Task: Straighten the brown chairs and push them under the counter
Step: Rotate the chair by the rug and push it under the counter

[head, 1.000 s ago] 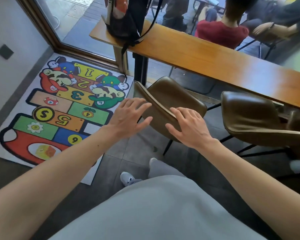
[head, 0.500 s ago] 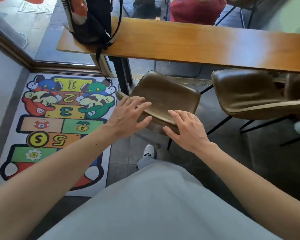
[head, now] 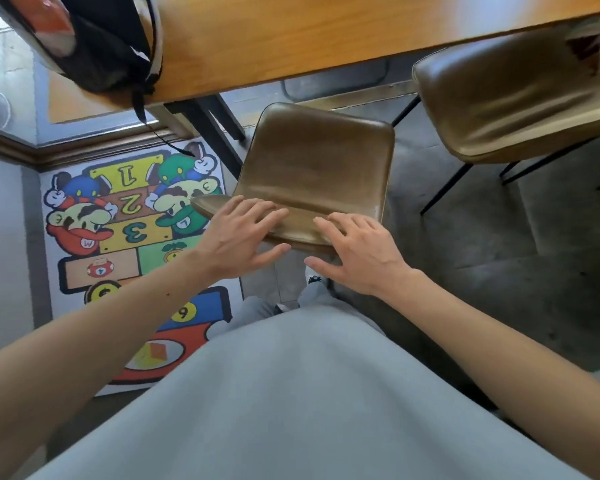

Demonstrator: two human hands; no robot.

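A brown leather chair [head: 317, 164] stands right below me, its seat facing the wooden counter [head: 326, 32] and stopping just short of the counter's near edge. My left hand [head: 241, 235] rests flat on the left part of the chair's backrest top, fingers straight, thumb below the edge. My right hand [head: 357, 252] lies on the right part of the same backrest, fingers spread, thumb under it. A second brown chair [head: 510, 98] stands to the right, partly under the counter.
A black and orange backpack [head: 97, 46] sits on the counter's left end, a strap hanging down. The counter's black leg [head: 212, 133] stands just left of the chair. A colourful hopscotch mat [head: 125, 237] covers the floor at left. Grey tiles [head: 499, 254] lie to the right.
I have stepped closer to the counter and the view has tilted down. The near chair has turned square to the counter, and both hands have settled on its backrest top.
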